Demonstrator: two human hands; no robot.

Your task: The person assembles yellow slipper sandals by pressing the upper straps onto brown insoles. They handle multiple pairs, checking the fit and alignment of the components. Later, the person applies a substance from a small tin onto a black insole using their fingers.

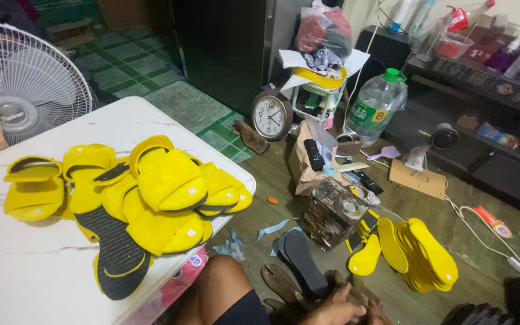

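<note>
Hands (347, 312) half cut off below

Wooden plank floor (272, 174), green tiled floor (127, 66), white table (37, 271), dark shelf unit (482, 120), white fan (25, 78)

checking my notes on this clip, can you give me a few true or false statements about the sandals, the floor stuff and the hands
1. The yellow sandals are piled on the white table. True.
2. The round clock hangs on a wall. False: it stands on the floor, leaning by a small rack.
3. A stack of yellow insoles lies on the floor. True.
4. The hand at the bottom edge is lifting a sandal off the table. False: it is low by the floor, near a dark sole; only one hand can be told apart there.
5. The fan stands to the right of the table. False: it is at the left.
</note>
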